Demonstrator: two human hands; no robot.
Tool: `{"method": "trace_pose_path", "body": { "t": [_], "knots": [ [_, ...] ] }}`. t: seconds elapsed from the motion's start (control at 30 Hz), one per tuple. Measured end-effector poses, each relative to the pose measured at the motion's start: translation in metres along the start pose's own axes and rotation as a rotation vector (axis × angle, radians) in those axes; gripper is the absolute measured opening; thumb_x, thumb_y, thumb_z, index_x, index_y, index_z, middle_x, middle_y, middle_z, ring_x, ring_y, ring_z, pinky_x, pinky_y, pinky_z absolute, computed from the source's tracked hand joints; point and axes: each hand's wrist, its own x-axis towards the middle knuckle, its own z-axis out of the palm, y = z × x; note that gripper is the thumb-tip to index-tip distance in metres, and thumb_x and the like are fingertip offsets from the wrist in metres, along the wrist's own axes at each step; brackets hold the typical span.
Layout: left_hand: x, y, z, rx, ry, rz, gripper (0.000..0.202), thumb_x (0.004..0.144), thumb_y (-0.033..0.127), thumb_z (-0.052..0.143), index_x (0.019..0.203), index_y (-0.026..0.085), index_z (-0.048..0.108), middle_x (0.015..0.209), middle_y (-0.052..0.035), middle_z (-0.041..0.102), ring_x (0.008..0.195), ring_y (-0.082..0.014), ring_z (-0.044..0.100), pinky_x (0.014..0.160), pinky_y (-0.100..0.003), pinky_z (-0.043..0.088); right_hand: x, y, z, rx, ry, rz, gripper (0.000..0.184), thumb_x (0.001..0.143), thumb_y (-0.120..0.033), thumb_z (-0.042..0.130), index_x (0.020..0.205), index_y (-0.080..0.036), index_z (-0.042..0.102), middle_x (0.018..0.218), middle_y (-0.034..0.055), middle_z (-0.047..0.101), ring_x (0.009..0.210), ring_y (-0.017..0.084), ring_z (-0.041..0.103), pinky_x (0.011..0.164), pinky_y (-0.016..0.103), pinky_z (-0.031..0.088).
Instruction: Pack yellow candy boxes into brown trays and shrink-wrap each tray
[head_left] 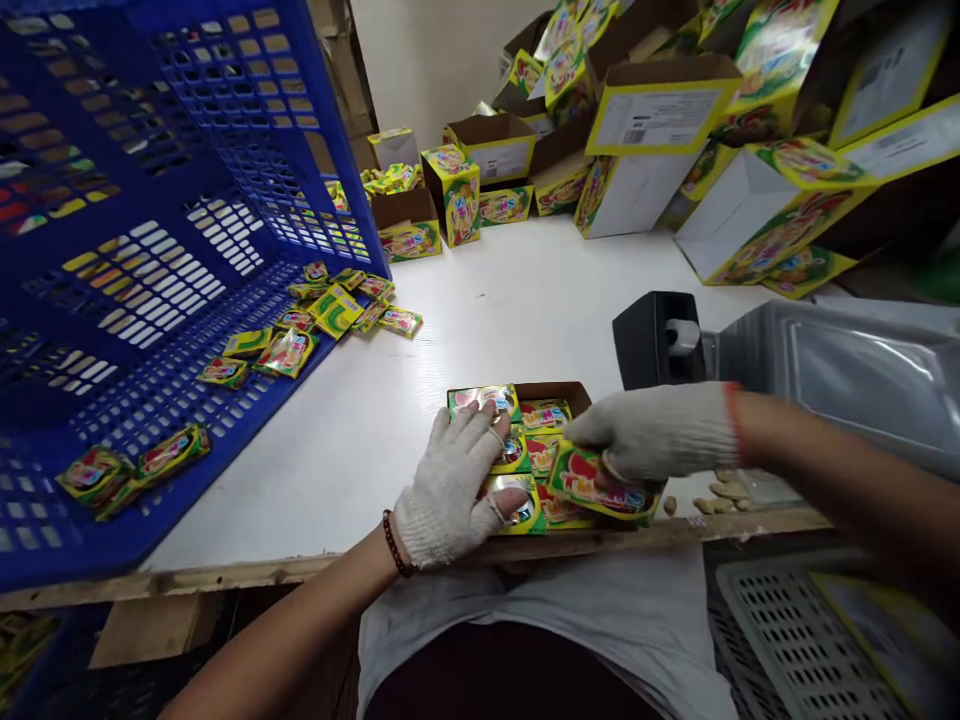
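Observation:
An open display carton [581, 398] lies at the table's front edge, holding several small yellow-green candy boxes [546, 415] in rows. My left hand [454, 480], in a white glove with bare fingertips, rests spread over the left row of boxes. Its fingertips touch their tops. My right hand [660, 430], gloved the same way, grips a red-and-green candy box [589, 478] between thumb and fingers. That box is tilted over the right side of the carton, covering part of what lies beneath. The fingers under it are partly hidden.
A blue plastic crate [300, 120] lies on its side at left, with loose candy boxes [337, 310] spilling from it. Printed cartons [637, 110] are piled at the back. A black tape dispenser [654, 340] and a clear plastic bin [862, 370] stand at right, near scattered peanuts [724, 490].

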Motion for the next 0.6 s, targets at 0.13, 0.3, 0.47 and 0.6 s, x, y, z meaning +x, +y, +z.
{"method": "trace_pose_path", "body": {
  "t": [0.13, 0.3, 0.47, 0.6],
  "knots": [
    [-0.007, -0.003, 0.009, 0.146, -0.072, 0.011, 0.071, 0.096, 0.061, 0.045, 0.148, 0.013, 0.049, 0.157, -0.0225, 0.044, 0.151, -0.0393, 0.031, 0.124, -0.066, 0.007, 0.041, -0.027, 0.012, -0.400, -0.231, -0.043, 0.022, 0.063, -0.011, 0.063, 0.045, -0.022, 0.056, 0.040, -0.0054, 0.039, 0.048, 0.015, 0.045, 0.063, 0.032, 0.044],
    [-0.007, -0.005, 0.010, 0.140, -0.052, 0.000, 0.064, 0.097, 0.057, 0.045, 0.146, 0.016, 0.052, 0.155, -0.0206, 0.046, 0.151, -0.0366, 0.033, 0.125, -0.064, 0.009, 0.054, -0.028, 0.020, -0.309, -0.192, -0.162, 0.013, 0.063, -0.013, 0.065, 0.053, -0.022, 0.065, 0.040, -0.0078, 0.042, 0.040, 0.010, 0.034, 0.051, 0.026, 0.039],
    [-0.008, -0.005, 0.012, 0.100, -0.039, -0.001, 0.063, 0.096, 0.055, 0.049, 0.145, 0.016, 0.053, 0.153, -0.0210, 0.050, 0.150, -0.0385, 0.033, 0.125, -0.064, 0.006, 0.044, -0.023, 0.026, -0.405, -0.133, -0.034, 0.024, 0.071, -0.009, 0.063, 0.085, -0.019, 0.079, 0.073, 0.0057, 0.073, 0.059, 0.018, 0.063, 0.060, 0.029, 0.046],
    [-0.016, -0.017, 0.013, 0.058, 0.072, 0.064, 0.060, 0.098, 0.052, 0.047, 0.149, 0.019, 0.048, 0.157, -0.0205, 0.044, 0.151, -0.0363, 0.033, 0.124, -0.063, 0.014, 0.041, -0.017, 0.046, -0.360, -0.042, 0.038, 0.041, 0.069, -0.016, 0.070, 0.109, -0.018, 0.077, 0.101, 0.0142, 0.077, 0.088, 0.031, 0.073, 0.077, 0.038, 0.054]
  ]
}}
